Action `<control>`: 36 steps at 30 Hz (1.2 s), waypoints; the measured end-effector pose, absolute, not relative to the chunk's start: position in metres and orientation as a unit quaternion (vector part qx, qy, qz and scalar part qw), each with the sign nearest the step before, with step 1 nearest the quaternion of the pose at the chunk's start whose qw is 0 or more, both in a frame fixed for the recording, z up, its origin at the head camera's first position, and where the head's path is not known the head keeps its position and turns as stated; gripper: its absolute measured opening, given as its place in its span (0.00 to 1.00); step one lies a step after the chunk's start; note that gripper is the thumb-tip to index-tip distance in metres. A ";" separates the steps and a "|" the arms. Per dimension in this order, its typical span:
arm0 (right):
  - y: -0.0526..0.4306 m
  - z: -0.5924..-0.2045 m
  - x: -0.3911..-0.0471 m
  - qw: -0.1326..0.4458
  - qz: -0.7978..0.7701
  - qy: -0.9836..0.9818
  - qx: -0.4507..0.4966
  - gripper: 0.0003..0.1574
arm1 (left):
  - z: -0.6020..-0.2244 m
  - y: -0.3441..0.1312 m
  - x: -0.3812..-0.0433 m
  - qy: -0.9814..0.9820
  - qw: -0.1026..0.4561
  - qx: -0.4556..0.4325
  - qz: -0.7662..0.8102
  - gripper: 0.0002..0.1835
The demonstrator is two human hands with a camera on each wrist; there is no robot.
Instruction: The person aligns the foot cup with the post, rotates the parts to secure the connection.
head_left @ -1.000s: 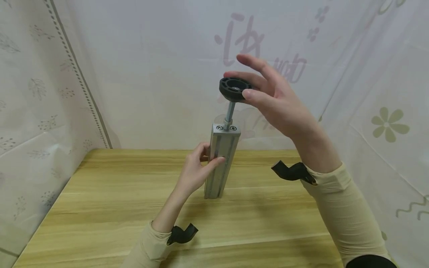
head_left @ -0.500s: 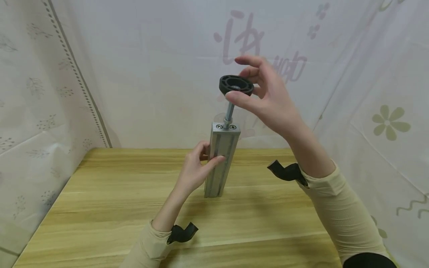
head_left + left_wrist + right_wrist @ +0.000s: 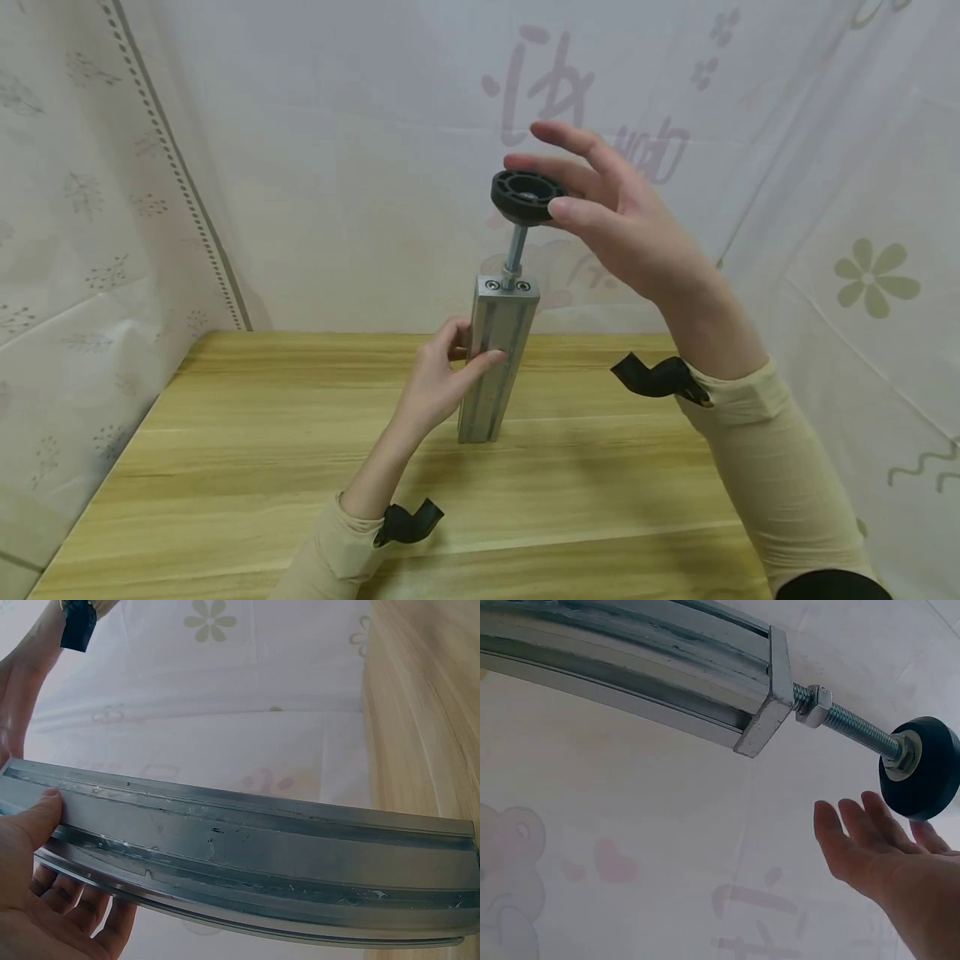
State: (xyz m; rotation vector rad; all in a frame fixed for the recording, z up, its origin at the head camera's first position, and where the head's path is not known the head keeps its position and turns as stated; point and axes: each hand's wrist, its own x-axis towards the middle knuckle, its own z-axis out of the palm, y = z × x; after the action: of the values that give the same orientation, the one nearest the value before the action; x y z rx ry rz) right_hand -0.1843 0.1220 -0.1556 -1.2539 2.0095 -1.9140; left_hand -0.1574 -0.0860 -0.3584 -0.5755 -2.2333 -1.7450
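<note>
A silver aluminium profile (image 3: 498,358) stands upright on the wooden table, leaning slightly in the head view. My left hand (image 3: 442,375) grips its side, thumb across the front and fingers behind; the left wrist view shows the thumb on the grooved face of the profile (image 3: 247,840). From its end plate rises a threaded rod (image 3: 859,727) with a hex nut (image 3: 814,706). On top sits a black round levelling foot (image 3: 517,200), its ribbed underside facing up. My right hand (image 3: 626,217) is at the foot's right edge, thumb at the rim, fingers loosely extended around the far side.
The wooden table (image 3: 262,467) ends at a pale printed cloth (image 3: 360,167) hanging behind it. Similar cloth hangs at left and right. Black curved pieces (image 3: 660,377) stick out from both wrists.
Half a second ago the right thumb lay across the front of the foot with the fingers curled in. Now the hand is back to the right, its fingers spread. The left hand stays put.
</note>
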 end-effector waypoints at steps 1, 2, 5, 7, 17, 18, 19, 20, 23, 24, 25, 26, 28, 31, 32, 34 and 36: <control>0.123 -0.156 -0.186 0.054 -0.630 0.652 -0.419 0.39 | -0.359 -0.086 -0.157 -0.766 0.124 -0.197 -0.599 0.18; 0.123 -0.157 -0.187 0.059 -0.632 0.645 -0.425 0.39 | -0.359 -0.086 -0.158 -0.766 0.125 -0.197 -0.599 0.18; 0.125 -0.158 -0.190 0.066 -0.631 0.639 -0.434 0.39 | -0.359 -0.086 -0.158 -0.766 0.126 -0.197 -0.599 0.18; 0.125 -0.158 -0.190 0.067 -0.630 0.641 -0.433 0.39 | -0.359 -0.086 -0.158 -0.766 0.126 -0.197 -0.599 0.18; 0.117 -0.153 -0.178 -0.012 -0.576 0.736 -0.356 0.40 | -0.359 -0.086 -0.159 -0.765 0.122 -0.199 -0.601 0.17; 0.115 -0.153 -0.177 -0.025 -0.567 0.746 -0.348 0.41 | -0.360 -0.086 -0.159 -0.765 0.123 -0.199 -0.600 0.17; 0.113 -0.153 -0.177 -0.038 -0.557 0.757 -0.341 0.41 | -0.360 -0.086 -0.159 -0.765 0.123 -0.199 -0.600 0.17; 0.112 -0.153 -0.177 -0.049 -0.548 0.764 -0.336 0.41 | -0.360 -0.086 -0.159 -0.765 0.124 -0.200 -0.599 0.17; 0.109 -0.155 -0.177 -0.081 -0.525 0.782 -0.328 0.40 | -0.360 -0.087 -0.159 -0.766 0.128 -0.200 -0.597 0.17; 0.108 -0.155 -0.178 -0.088 -0.519 0.785 -0.327 0.40 | -0.360 -0.087 -0.159 -0.766 0.130 -0.201 -0.597 0.17; 0.108 -0.155 -0.178 -0.091 -0.515 0.786 -0.330 0.41 | -0.360 -0.087 -0.159 -0.766 0.132 -0.202 -0.596 0.17; 0.108 -0.156 -0.178 -0.090 -0.516 0.784 -0.333 0.41 | -0.360 -0.087 -0.159 -0.766 0.133 -0.202 -0.595 0.17; 0.110 -0.155 -0.177 -0.077 -0.526 0.776 -0.340 0.41 | -0.360 -0.087 -0.159 -0.766 0.136 -0.204 -0.595 0.17; 0.114 -0.155 -0.178 -0.038 -0.554 0.753 -0.353 0.41 | -0.360 -0.086 -0.160 -0.765 0.136 -0.205 -0.595 0.17; 0.116 -0.156 -0.180 -0.024 -0.564 0.743 -0.360 0.41 | -0.360 -0.086 -0.160 -0.765 0.134 -0.205 -0.596 0.17; 0.119 -0.156 -0.183 0.001 -0.584 0.718 -0.378 0.40 | -0.360 -0.086 -0.160 -0.764 0.131 -0.204 -0.598 0.18; 0.121 -0.157 -0.187 0.025 -0.606 0.689 -0.397 0.40 | -0.360 -0.086 -0.160 -0.764 0.128 -0.202 -0.599 0.18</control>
State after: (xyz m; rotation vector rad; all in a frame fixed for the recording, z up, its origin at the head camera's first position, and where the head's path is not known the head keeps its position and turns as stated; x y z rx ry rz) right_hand -0.1866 0.1206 -0.1573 -1.2289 2.1318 -1.8733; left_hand -0.1598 -0.0859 -0.3600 -0.5882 -2.2215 -1.7430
